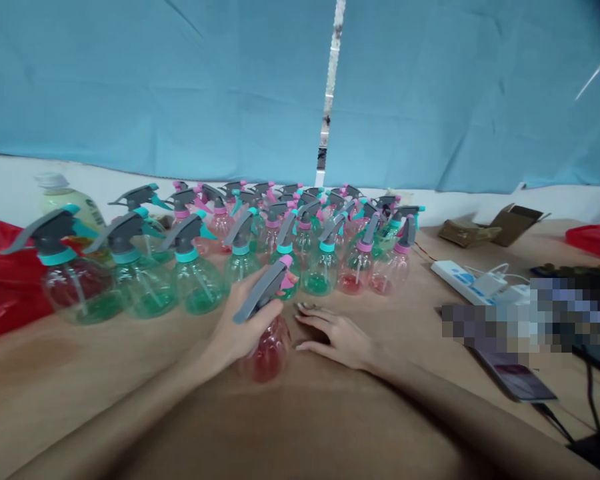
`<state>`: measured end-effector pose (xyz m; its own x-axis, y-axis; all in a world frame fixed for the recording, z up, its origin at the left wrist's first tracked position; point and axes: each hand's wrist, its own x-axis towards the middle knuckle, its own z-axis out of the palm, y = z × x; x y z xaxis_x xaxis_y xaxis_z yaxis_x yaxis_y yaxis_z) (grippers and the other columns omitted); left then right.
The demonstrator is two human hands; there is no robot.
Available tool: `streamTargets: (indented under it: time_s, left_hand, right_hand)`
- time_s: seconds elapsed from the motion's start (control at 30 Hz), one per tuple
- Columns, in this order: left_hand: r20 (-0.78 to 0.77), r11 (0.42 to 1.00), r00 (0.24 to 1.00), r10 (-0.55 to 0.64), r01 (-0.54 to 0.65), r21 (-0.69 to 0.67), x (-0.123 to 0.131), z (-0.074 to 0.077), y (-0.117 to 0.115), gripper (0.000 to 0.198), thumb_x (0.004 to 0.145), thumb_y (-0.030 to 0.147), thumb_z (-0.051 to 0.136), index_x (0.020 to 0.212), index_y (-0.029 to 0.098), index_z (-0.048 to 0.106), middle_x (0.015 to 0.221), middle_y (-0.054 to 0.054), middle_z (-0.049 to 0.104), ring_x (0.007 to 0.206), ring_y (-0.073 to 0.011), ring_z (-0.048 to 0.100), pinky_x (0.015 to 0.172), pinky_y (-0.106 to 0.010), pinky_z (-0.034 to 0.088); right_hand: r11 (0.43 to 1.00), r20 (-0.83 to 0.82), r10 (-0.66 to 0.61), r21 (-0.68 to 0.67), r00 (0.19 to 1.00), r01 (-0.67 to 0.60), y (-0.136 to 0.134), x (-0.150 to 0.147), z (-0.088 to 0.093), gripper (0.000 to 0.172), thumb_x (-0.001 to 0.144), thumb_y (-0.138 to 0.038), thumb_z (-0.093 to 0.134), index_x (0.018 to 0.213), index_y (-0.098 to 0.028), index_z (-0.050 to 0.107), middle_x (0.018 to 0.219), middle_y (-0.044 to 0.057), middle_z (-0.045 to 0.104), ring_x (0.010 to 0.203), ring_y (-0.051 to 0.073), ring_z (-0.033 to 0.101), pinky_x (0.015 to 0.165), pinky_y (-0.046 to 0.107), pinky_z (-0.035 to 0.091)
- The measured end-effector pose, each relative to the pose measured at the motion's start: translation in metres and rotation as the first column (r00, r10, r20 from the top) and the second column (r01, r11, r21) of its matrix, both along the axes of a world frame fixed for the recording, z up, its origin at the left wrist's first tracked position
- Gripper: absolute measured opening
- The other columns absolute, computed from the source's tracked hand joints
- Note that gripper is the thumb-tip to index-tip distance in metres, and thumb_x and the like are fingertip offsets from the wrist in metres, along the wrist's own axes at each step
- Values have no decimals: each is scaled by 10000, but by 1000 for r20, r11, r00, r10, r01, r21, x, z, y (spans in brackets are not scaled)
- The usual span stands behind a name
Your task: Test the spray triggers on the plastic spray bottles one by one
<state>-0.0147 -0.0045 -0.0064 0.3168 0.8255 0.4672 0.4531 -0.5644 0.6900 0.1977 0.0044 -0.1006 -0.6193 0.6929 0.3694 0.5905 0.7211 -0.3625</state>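
My left hand [240,327] is wrapped round a pink see-through spray bottle [269,353] with a grey trigger head, standing on the brown table [130,373]. My right hand [335,333] lies flat on the table just right of that bottle, fingers stretched out and holding nothing. Right behind both hands stand several rows of spray bottles [280,233], green and pink, with grey triggers and teal or pink collars.
A red plastic bag [5,280] lies at the left edge, with a pale drink bottle [67,200] behind it. To the right are a white power strip [475,280], a phone [517,380], cables and folded cardboard [495,227]. A blue sheet hangs behind.
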Motion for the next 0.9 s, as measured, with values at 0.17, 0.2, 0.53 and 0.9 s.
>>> streamTargets:
  time_s: [0.17,0.2,0.53,0.9]
  left_hand:
    - [-8,1000,1000,16,-16,22,0,1,0,201,744,211,466,892,225,602,766,14,628,688,-168,570,643,-304,484]
    - [-16,1000,1000,13,-13,15,0,1,-1,193,748,214,462,882,221,600,754,14,622,672,-163,562,633,-301,479]
    - [-26,1000,1000,5,-5,8,1,6,-2,150,727,217,437,780,221,577,757,14,621,691,-165,564,687,-320,492]
    - [-59,999,998,33,-34,-12,1,5,-4,410,706,228,422,1078,272,591,727,6,596,616,-168,520,600,-319,491]
  right_hand:
    - [1000,-13,0,-11,1000,0,0,-2,0,571,845,-529,480,1291,-172,489,1342,106,490,1277,220,404,1062,418,344]
    - [1000,-14,-1,-17,1000,1,0,-2,0,569,846,-528,479,1294,-177,486,1344,103,487,1279,221,402,1062,423,344]
    - [999,-38,-2,-46,999,0,-1,0,-2,532,853,-494,491,1311,-223,467,1348,80,484,1283,233,395,1064,453,339]
    - [998,-45,10,-62,999,-12,-1,1,-1,526,864,-477,482,1323,-222,451,1365,79,465,1285,229,391,1068,447,334]
